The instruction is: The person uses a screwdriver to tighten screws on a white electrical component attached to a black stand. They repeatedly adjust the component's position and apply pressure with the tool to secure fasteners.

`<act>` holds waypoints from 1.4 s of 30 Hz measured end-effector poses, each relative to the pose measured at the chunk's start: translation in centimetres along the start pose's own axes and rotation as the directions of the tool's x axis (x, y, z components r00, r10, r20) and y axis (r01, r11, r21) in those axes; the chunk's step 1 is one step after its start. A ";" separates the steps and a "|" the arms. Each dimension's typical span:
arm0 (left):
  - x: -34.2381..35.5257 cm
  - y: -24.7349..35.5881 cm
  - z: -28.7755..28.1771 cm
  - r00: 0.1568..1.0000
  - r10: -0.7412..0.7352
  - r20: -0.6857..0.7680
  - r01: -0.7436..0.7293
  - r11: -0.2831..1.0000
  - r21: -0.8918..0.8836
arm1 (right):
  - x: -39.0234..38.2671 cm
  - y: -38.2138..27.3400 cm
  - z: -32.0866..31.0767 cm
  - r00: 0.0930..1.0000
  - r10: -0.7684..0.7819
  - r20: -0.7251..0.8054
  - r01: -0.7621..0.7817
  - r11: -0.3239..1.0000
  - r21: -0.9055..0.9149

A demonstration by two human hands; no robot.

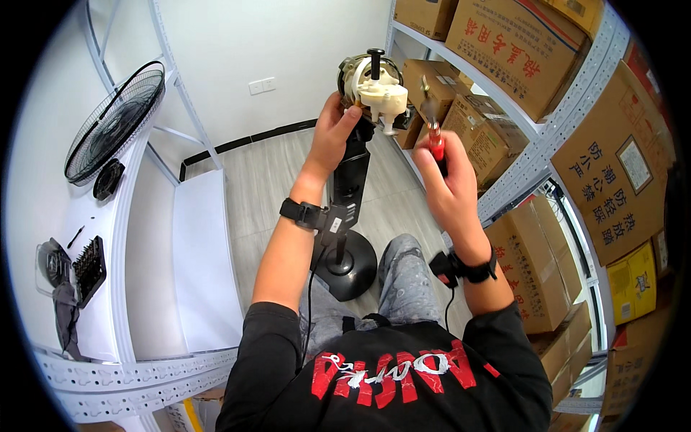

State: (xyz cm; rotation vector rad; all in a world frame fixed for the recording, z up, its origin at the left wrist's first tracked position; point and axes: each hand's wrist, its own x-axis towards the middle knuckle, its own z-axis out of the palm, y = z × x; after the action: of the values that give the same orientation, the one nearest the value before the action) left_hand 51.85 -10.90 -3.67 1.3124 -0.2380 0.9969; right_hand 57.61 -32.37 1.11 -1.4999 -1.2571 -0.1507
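- The left grip (332,138) of the person is closed around the near left side of the fan's motor head (383,95), with the thumb lying at its front.
- The right grip (453,176) is closed on a red-handled tool (436,144); its metal end points upward and is blurred, so I cannot tell its exact kind.
- The motor head is just above and to the right of the left grip; it has a cream plastic housing, and a black knob (375,63) stands up from it.
- Between the motor head and the tool I can see a gap, so they are apart.
- Below the left grip, a black pole (350,180) goes down to a round black base (354,277) on the grey floor (263,187).
- Well to the left of the left grip is a white shelf (108,288). It carries a wire fan guard (115,122), a small black round part (109,179) and, nearer to the person, a black bit case (89,271) beside a grey cloth (66,317).
- To the right of the right grip, brown cartons (536,263) fill a metal rack (518,169).
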 end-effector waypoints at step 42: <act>-0.4 0.1 -0.8 0.996 -0.056 0.063 0.055 0.998 0.016 | -4.1 -3.3 -1.5 0.816 -0.280 0.506 -0.025 0.857 0.514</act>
State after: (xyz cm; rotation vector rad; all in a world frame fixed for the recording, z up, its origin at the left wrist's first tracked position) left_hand 51.21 -10.36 -4.10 1.3581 -0.2421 0.9125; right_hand 54.13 -36.61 0.97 -1.0135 -1.7156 0.5476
